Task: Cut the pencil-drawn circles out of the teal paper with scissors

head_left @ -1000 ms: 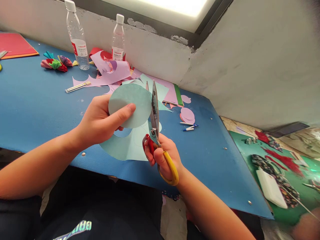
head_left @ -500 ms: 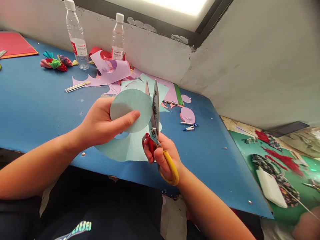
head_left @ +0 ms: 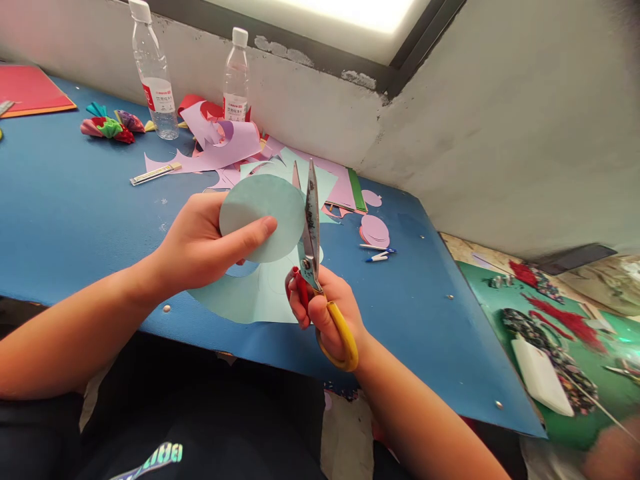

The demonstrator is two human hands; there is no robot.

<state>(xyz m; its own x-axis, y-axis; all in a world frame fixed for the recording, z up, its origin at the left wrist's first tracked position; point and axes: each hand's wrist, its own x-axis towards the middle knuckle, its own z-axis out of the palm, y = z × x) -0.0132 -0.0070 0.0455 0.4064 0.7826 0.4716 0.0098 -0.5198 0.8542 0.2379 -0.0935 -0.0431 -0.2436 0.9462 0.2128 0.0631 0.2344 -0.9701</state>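
My left hand [head_left: 210, 237] pinches a round light-blue paper disc [head_left: 267, 200], thumb on its face and fingers behind. In my right hand [head_left: 333, 310] are scissors [head_left: 311, 233] with one yellow and one red handle, blades parted and pointing up. The disc's right edge meets the blades; whether it lies between them I cannot tell. Below both hands lies a light-blue sheet [head_left: 230, 300] with a rounded cut-out and a faint drawn curve. More light-blue paper [head_left: 320, 177] lies behind the scissors.
Purple paper scraps [head_left: 220, 157] and two plastic bottles [head_left: 159, 100] stand toward the wall. Purple discs [head_left: 375, 230] and pens [head_left: 379, 256] lie right on the blue table [head_left: 410, 320]. Crumpled colourful pieces [head_left: 113, 128] and a red sheet [head_left: 33, 90] are left; a green table [head_left: 500, 303] adjoins.
My left hand has shifted and turned the paper disc very slightly up and to the left. The scissors stay almost where they were, blades still parted.
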